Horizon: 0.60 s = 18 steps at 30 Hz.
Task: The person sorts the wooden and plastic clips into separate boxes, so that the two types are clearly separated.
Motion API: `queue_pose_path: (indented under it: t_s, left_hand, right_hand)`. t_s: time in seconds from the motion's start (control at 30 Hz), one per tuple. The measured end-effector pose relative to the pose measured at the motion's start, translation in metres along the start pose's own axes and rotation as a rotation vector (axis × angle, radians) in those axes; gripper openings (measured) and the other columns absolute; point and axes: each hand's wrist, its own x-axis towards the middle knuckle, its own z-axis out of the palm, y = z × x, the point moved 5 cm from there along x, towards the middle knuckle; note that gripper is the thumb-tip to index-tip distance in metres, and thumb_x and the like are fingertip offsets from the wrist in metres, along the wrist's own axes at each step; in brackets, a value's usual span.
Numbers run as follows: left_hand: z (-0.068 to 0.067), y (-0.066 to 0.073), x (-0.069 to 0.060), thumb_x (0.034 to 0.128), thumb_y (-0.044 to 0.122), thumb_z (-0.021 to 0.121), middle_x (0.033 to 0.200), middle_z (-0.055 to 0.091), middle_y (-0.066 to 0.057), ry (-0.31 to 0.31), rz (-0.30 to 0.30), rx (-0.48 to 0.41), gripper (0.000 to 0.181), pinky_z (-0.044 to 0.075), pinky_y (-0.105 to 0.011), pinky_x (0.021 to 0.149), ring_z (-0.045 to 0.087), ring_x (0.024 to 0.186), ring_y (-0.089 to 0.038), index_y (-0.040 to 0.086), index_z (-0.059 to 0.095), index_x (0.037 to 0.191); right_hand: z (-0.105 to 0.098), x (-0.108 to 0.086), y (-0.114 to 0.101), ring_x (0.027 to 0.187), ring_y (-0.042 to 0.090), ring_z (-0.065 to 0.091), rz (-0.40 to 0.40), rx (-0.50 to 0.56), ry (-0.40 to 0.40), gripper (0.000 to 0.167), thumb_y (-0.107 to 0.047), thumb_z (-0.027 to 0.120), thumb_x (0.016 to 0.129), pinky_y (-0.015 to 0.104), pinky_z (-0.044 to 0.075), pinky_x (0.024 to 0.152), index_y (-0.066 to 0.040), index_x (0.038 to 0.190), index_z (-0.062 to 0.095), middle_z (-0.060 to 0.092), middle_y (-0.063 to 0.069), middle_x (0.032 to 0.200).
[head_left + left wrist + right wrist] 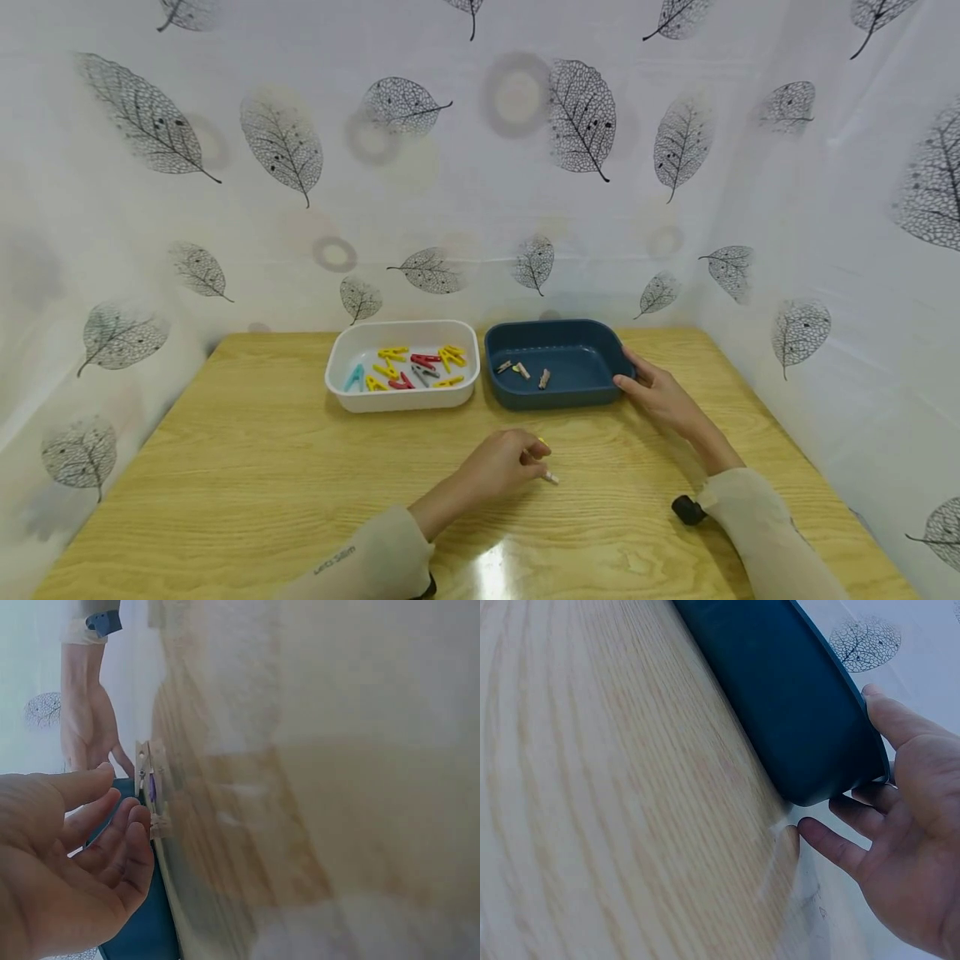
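Note:
My left hand (498, 465) is low over the table, its fingers loosely curved beside a small wooden clothespin (552, 477). A yellow bit (542, 440) shows at its knuckles, too small to name. The left wrist view has wooden clothespins (142, 766) just past the fingertips, with a purple mark; nothing shows clearly between thumb and fingers. My right hand (663, 404) holds the right end of a dark blue bin (555, 398), thumb at the rim and fingers against the end wall (840, 769). Inside the bin lie several wooden clothespins (544, 379).
Left of the blue bin stands a white bin (401, 402) with several yellow, red, grey and teal plastic clips (426, 359). Both are on a wood-grain table (300, 483). Behind and at the sides hangs a leaf-print curtain (465, 183).

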Motion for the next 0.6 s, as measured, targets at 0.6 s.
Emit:
queue_pose_path:
  t_s: [0.6]
  left_hand:
    - [0.0063, -0.0024, -0.0019, 0.0894, 0.010, 0.081, 0.091, 0.073, 0.008, -0.036, -0.002, 0.103, 0.014, 0.052, -0.023, 0.082, 0.061, 0.084, 0.000, 0.011, 0.081, 0.104]
  right_hand:
    - [-0.0006, 0.0011, 0.0020, 0.153, 0.048, 0.015, 0.001, 0.000, 0.001, 0.074, -0.028, 0.054, 0.110, 0.061, 0.024, 0.118, -0.005, 0.165, 0.012, 0.009, 0.025, 0.170]
